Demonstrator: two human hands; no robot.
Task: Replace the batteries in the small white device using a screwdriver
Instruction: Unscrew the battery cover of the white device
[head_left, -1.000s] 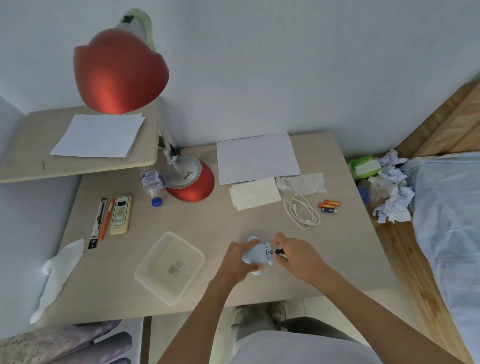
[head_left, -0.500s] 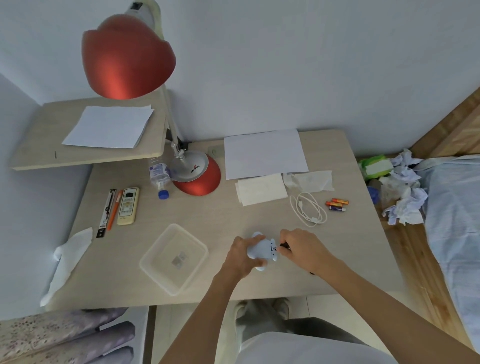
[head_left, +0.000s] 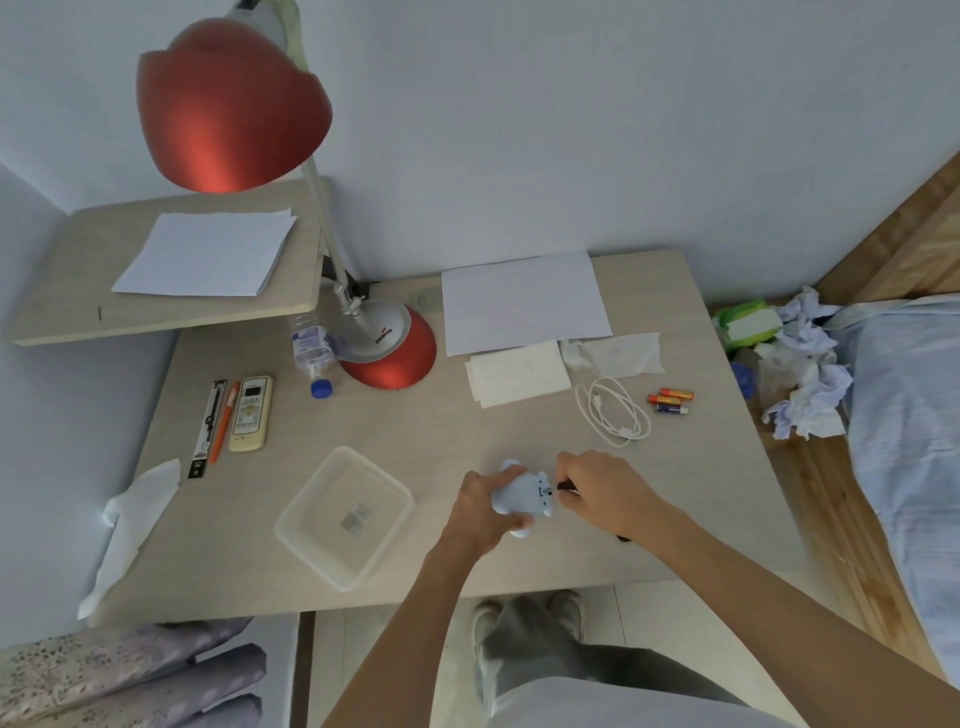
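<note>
The small white device (head_left: 522, 493), bear-shaped, sits near the desk's front edge with my left hand (head_left: 480, 506) wrapped around its left side. My right hand (head_left: 602, 491) grips a black screwdriver (head_left: 566, 487), its tip against the device's right face. The screwdriver's rear end pokes out below my wrist. Three loose batteries (head_left: 670, 401), orange and blue, lie to the far right near a coiled white cable (head_left: 613, 410).
A clear plastic tray (head_left: 345, 517) lies left of my hands. A red desk lamp (head_left: 387, 345), a bottle (head_left: 311, 348), a remote (head_left: 252, 413), pens, papers (head_left: 522, 301) and tissues (head_left: 615, 353) occupy the back. Crumpled tissues (head_left: 802, 384) lie off the right edge.
The view has shifted slightly, so the desk sits further right in frame. Both hands keep their hold on the device and screwdriver in nearly the same place.
</note>
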